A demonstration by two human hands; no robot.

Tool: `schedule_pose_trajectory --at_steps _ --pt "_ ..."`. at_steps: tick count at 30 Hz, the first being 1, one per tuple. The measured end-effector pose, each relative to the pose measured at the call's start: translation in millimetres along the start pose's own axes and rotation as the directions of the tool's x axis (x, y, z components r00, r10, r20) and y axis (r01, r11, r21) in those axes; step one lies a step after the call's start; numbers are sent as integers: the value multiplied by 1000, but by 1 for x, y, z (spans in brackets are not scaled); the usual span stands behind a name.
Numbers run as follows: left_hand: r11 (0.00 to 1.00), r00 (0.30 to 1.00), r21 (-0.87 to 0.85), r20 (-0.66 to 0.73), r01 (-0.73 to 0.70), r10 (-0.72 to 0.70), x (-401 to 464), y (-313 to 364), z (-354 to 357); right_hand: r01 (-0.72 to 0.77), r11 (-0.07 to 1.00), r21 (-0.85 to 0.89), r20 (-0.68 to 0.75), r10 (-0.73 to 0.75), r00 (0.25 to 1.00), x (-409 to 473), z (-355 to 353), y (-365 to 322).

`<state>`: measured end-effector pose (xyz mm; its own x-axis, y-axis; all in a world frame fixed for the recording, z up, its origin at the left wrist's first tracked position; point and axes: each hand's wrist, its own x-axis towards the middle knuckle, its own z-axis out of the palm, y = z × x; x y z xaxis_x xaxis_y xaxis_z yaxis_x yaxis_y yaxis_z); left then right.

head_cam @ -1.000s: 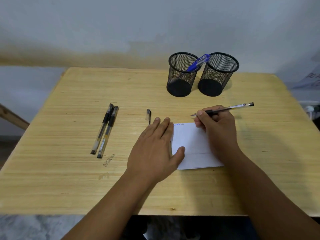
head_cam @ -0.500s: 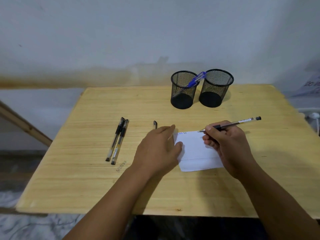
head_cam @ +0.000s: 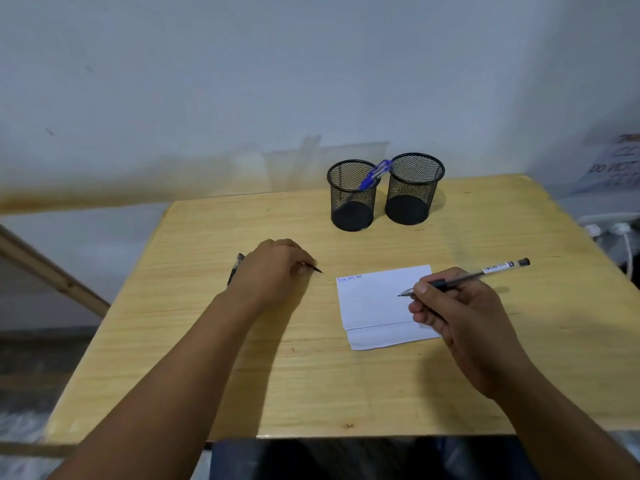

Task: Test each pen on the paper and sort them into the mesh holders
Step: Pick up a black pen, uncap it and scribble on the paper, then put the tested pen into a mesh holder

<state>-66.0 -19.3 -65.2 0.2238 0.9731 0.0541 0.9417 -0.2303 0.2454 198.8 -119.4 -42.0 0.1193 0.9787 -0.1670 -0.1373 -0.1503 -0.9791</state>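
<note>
The left hand [head_cam: 273, 268] covers most of the pens [head_cam: 235, 270] on the bench [head_cam: 194, 341] and whatever dark tip [head_cam: 317, 270] pokes past its fingers, the blue scribbles [head_cam: 349, 279] on the paper [head_cam: 377, 306] are too small to read, and the right-edge sign [head_cam: 616, 166] is blurred and cut off.
</note>
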Motion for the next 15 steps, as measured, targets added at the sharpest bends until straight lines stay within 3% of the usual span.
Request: schedule_pose_trajectory --at_steps 2,5,11,15 --pt "996 999 -66 -8 53 -53 -6 1 -2 23 1000 -17 5 -23 1000 -3 0 -1" --pt "946 990 -300 -16 126 -137 -22 8 -10 103 992 -75 26 -101 995 -6 2 -5" --pt "706 982 -697 -23 121 -190 -64 54 -25 154 985 -71 57 -151 987 -10 10 -13" --pt "609 978 -782 4 134 -210 -80 72 -25 173 981 -89 79 -166 983 -14 17 -18"
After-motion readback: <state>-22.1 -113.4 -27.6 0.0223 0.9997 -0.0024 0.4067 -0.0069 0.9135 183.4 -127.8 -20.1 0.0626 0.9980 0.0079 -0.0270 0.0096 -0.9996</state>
